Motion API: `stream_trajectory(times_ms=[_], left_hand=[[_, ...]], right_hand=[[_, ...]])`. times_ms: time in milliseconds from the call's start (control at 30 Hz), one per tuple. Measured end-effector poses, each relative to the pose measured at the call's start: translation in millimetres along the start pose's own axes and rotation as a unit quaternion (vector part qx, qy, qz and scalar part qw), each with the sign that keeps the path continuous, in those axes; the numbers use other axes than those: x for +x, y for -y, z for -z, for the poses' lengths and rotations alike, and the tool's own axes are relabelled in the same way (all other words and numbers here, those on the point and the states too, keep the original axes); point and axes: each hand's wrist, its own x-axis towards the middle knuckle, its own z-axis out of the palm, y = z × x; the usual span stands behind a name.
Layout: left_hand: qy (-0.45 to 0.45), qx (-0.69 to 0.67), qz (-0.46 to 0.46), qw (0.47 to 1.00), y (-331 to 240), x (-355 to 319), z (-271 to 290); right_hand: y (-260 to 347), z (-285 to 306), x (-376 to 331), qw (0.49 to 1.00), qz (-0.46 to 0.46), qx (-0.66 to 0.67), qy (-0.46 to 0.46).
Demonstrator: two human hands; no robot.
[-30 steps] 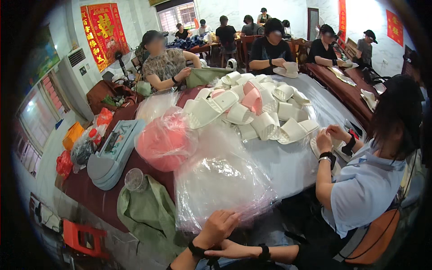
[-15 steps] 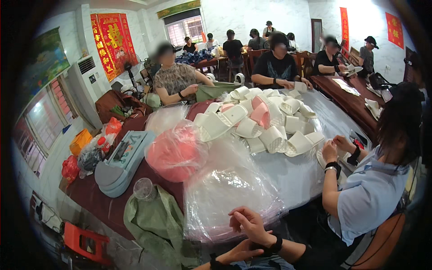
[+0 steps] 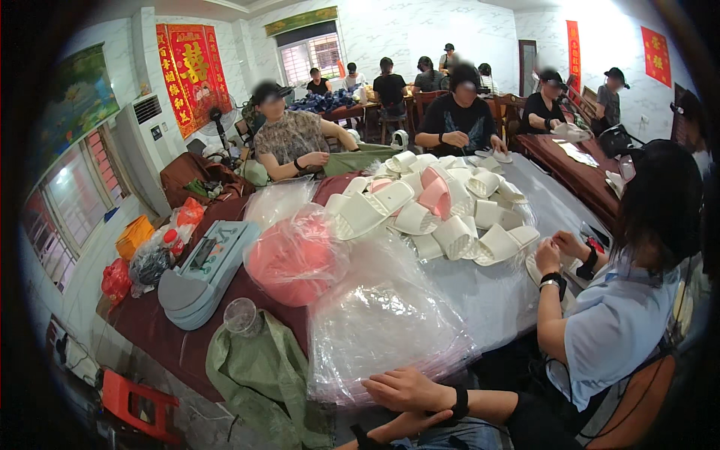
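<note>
My right hand (image 3: 405, 389) lies palm down, fingers loosely stretched out and empty, at the near edge of a stack of clear plastic bags (image 3: 386, 315). Just below it, my left hand (image 3: 409, 425) crosses under my right wrist. Its fingers are largely hidden there, so what they do is not visible. Both wrists wear black bands. Past the bags, a heap of white slide sandals (image 3: 454, 232) with a few pink ones (image 3: 433, 192) covers the middle of the table.
Left of the bags are a pink bundle in clear plastic (image 3: 292, 259), a grey-blue weighing scale (image 3: 202, 274), a clear plastic cup (image 3: 241, 318) and green woven cloth (image 3: 259, 375). A co-worker (image 3: 615, 322) sits close at my right; others sit across the table. A red stool (image 3: 139, 405) stands lower left.
My right hand has lowered and turned flatter, its fingers moving left to the bags' edge. My left hand has slid slightly lower under the right wrist. Across the table, co-workers' hands have shifted.
</note>
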Motion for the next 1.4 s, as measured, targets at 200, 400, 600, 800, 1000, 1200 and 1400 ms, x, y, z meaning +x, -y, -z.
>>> stream_trajectory(times_ms=[200, 400, 600, 800, 1000, 1200, 1400], left_hand=[[0.008, 0.075, -0.01, 0.997, -32.6, -10.9, 31.9], [-0.239, 0.335, -0.134, 0.902, -63.0, -12.8, 72.0], [-0.317, 0.612, -0.054, 0.722, -30.2, -1.3, 107.6], [-0.276, 0.62, 0.004, 0.734, 5.7, 7.3, 120.6], [-0.266, 0.602, 0.017, 0.753, 14.7, 8.2, 124.1], [-0.29, 0.609, -0.011, 0.738, 35.4, 9.3, 126.6], [-0.312, 0.621, -0.032, 0.719, 51.2, 5.3, 128.7]], right_hand=[[-22.6, 8.1, -5.8, 0.994, -0.065, -0.029, -0.079], [-60.0, -12.9, -35.1, 0.978, -0.183, -0.064, -0.078], [-70.8, -30.3, -53.1, 0.963, -0.183, -0.194, 0.039], [-74.2, -40.3, -64.1, 0.947, -0.226, -0.217, 0.077], [-98.2, -37.7, -70.1, 0.952, -0.226, -0.183, 0.092], [-106.3, -32.3, -77.0, 0.931, -0.259, -0.235, 0.104], [-106.8, -44.2, -83.8, 0.938, -0.269, -0.192, 0.101]])
